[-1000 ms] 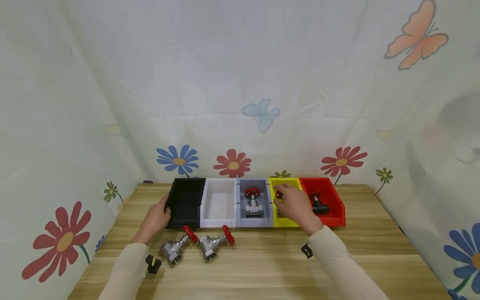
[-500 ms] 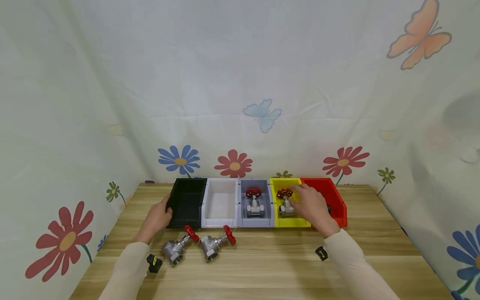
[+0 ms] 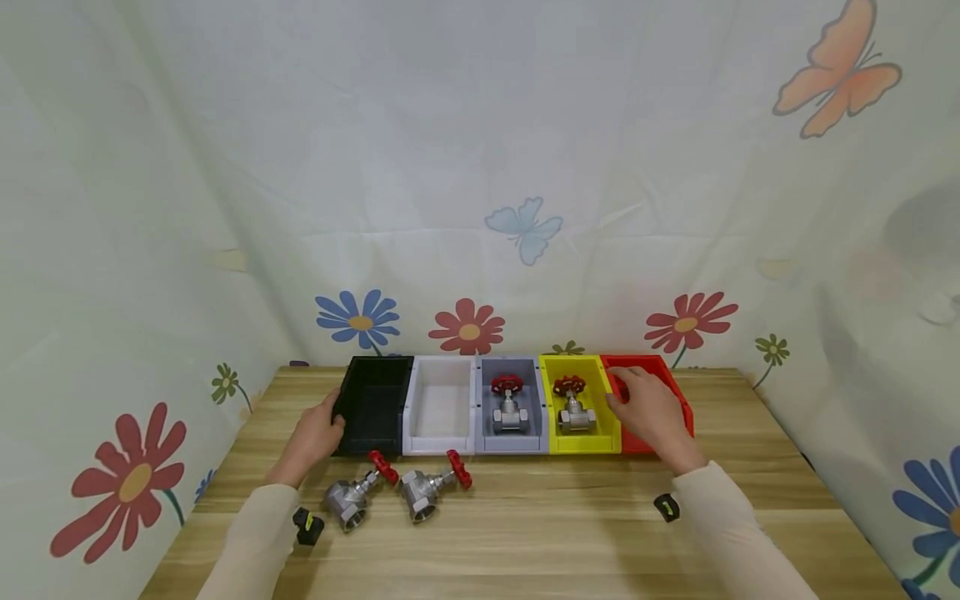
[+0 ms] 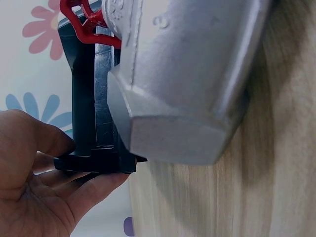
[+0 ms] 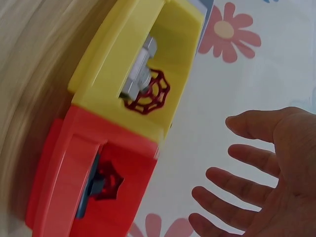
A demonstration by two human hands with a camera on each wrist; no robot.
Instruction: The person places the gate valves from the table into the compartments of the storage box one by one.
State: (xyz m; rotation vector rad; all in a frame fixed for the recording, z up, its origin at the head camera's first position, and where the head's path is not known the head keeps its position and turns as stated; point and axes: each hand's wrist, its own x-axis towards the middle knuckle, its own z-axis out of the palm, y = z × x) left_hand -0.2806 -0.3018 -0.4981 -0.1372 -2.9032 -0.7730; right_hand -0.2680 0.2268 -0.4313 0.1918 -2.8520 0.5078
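My left hand [image 3: 311, 433] grips the left wall of the black bin [image 3: 372, 408]; in the left wrist view thumb and fingers lie on either side of its edge. Over the red bin [image 5: 69, 168] is my right hand [image 3: 651, 408], its fingers [image 5: 237, 182] spread and holding nothing. Inside that bin lies a black valve with a dark red handle [image 5: 109, 182], mostly hidden in the head view. The yellow bin [image 3: 585, 444] holds a metal gate valve with a red handwheel [image 3: 576, 417]. Another such valve [image 3: 510, 417] sits in the grey bin [image 3: 512, 445].
Between the black and grey bins stands a white bin [image 3: 439, 408] with nothing in it. Two metal valves with red handwheels, one at left [image 3: 348, 502] and one at right [image 3: 420, 494], lie on the wooden table [image 3: 525, 533] before the bins. A patterned curtain [image 3: 412, 167] hangs behind.
My right hand has let go of the valve in the yellow bin and moved right, over the red bin. The left hand keeps its place on the black bin.
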